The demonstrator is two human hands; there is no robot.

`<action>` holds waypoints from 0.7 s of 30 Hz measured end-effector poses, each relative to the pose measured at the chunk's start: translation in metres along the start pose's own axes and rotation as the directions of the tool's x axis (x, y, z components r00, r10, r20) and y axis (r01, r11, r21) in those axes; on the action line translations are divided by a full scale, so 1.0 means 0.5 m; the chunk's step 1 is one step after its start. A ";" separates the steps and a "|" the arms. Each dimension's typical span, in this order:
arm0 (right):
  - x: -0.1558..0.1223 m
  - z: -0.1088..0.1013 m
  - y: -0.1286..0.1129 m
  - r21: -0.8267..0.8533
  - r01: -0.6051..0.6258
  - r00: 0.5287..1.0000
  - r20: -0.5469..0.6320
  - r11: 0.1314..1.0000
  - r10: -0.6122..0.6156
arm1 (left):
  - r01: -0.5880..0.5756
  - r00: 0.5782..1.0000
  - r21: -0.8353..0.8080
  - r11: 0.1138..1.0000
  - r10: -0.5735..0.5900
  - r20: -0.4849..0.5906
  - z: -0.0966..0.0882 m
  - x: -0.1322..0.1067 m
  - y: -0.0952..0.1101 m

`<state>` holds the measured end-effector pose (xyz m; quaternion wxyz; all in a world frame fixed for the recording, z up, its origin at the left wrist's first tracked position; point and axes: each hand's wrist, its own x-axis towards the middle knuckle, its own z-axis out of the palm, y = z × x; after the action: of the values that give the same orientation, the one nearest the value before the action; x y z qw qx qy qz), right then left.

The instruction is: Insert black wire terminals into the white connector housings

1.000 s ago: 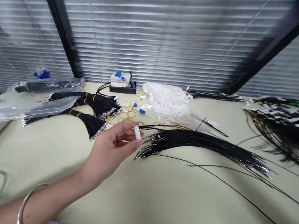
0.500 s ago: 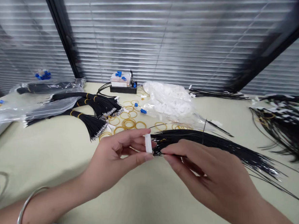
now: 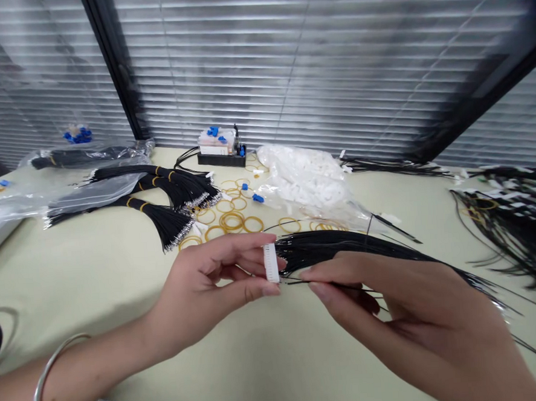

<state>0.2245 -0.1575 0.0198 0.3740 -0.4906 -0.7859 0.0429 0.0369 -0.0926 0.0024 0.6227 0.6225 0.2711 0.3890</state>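
Between the thumb and fingers of my left hand (image 3: 222,273) a white connector housing (image 3: 270,262) stands upright, a row of small slots along its face. My right hand (image 3: 393,314) pinches thin black wires (image 3: 295,282) between thumb and forefinger. Their tips point left, close to the lower end of the housing; whether one touches it I cannot tell. Behind both hands a loose bundle of black wires (image 3: 329,243) lies on the table, partly covered by my right hand.
Yellow rubber bands (image 3: 232,221) lie scattered mid-table. Beyond them is a clear bag of white parts (image 3: 303,177). Tied black wire bundles (image 3: 169,221) are at left, a small black box (image 3: 221,160) at the back. Tweezers (image 3: 397,229) and more wires (image 3: 519,233) lie to the right.
My right hand has moved right and slightly down, widening the distance between its fingertips and the housing. My left hand, still gripping the housing, has shifted slightly right and down.
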 end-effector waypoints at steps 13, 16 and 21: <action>0.007 0.001 -0.002 0.043 -0.024 0.998 0.059 0.999 0.022 | -0.042 0.999 0.025 0.999 0.042 0.012 0.000 -0.003 0.003; 0.009 -0.002 -0.003 0.039 -0.004 0.997 0.071 0.999 0.001 | -0.054 0.998 0.033 0.998 0.054 0.010 -0.001 -0.004 0.003; 0.008 -0.003 -0.004 0.043 0.001 0.997 0.071 0.999 -0.004 | -0.064 0.998 0.077 0.995 0.063 0.014 -0.001 -0.003 0.003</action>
<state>0.2229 -0.1554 0.0238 0.3564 -0.4798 -0.7981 0.0766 0.0354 -0.0937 0.0035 0.5871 0.6565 0.2625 0.3944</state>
